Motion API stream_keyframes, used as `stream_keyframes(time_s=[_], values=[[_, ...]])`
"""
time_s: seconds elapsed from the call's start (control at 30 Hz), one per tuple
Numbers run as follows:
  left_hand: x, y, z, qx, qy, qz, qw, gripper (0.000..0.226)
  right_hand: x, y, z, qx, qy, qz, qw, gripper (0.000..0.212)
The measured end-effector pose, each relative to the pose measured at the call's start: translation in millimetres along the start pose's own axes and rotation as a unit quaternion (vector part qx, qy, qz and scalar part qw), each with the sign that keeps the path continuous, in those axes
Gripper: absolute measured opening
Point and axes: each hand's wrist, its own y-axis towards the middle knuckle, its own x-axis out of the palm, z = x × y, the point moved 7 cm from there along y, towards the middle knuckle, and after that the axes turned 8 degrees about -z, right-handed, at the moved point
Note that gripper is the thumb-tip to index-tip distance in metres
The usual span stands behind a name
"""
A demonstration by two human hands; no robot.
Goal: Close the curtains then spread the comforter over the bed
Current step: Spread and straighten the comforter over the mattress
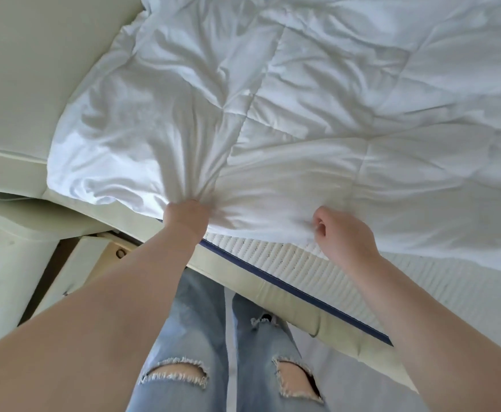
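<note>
A white quilted comforter (302,93) lies rumpled across the bed and fills the upper part of the view. My left hand (188,217) grips a bunched fold at its near edge, and creases fan out from that grip. My right hand (342,236) pinches the same near edge further right, fingers curled onto the fabric. Below the edge the white mattress side (273,257) with a dark blue piping strip shows bare. No curtains are in view.
A cream padded headboard (35,69) stands at the left, with the cream bed frame rail (317,319) running diagonally under the mattress. A pale nightstand (2,272) sits at the lower left. My legs in ripped light jeans stand close against the bed side.
</note>
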Motion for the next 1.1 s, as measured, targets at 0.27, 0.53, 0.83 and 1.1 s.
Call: stream_keyframes(time_s=[0.27,0.53,0.83,1.1], values=[[-25.7,-40.4,73.0,0.132,-0.268,0.292,0.909,0.066,43.3,43.0,63.9,0.107,-0.168,-0.068,0.978,0.113],[-34.2,-18.5,69.0,0.001,-0.572,0.301,0.763,0.076,-2.5,84.2,84.6,0.117,0.108,-0.160,0.974,0.019],[-66.4,-19.9,75.6,0.144,-0.349,0.312,0.872,0.071,3.6,61.5,77.8,0.108,-0.011,-0.060,0.992,0.037],[-41.0,11.4,52.1,0.090,-0.070,0.248,0.962,0.024,55.6,-44.5,-3.4,-0.089,0.085,0.244,0.962,0.028]])
